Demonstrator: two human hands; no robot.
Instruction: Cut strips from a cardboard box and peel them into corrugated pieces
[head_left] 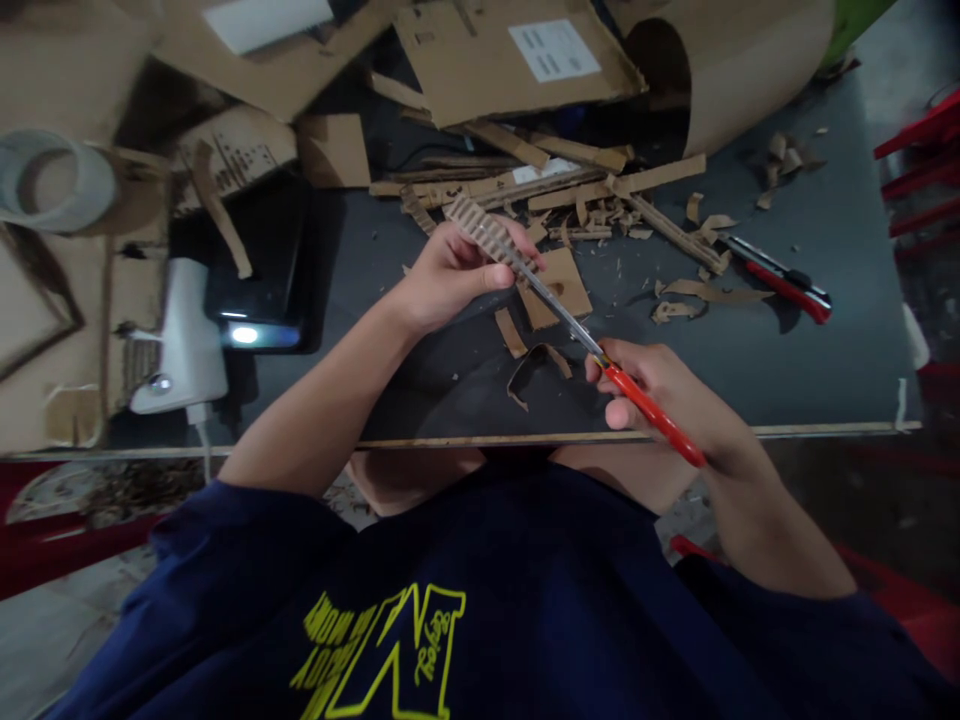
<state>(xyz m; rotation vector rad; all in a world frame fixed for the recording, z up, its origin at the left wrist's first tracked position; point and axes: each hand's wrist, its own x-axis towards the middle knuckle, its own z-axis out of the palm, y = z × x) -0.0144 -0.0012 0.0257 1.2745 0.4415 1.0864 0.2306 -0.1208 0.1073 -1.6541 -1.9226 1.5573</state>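
My left hand (pixel 450 275) pinches a strip of corrugated cardboard (pixel 484 228), its ridged side facing up, above the dark table. In my right hand (pixel 649 385) is a pair of scissors with red handles (pixel 652 413), the fingers closed around them. The scissor blades (pixel 555 303) point up and left, and their tips reach the near end of the strip by my left thumb. Whether they cut into it I cannot tell. Below the blades lie a square cardboard piece (pixel 566 285) and a curled offcut (pixel 511 332).
A red utility knife (pixel 787 285) lies at right among cardboard scraps (pixel 705 290). Cardboard strips and a labelled cardboard sheet (pixel 487 65) are at the back. At left stand a tape roll (pixel 94 185), a white power strip (pixel 184 330) and a black device with a light (pixel 262 335).
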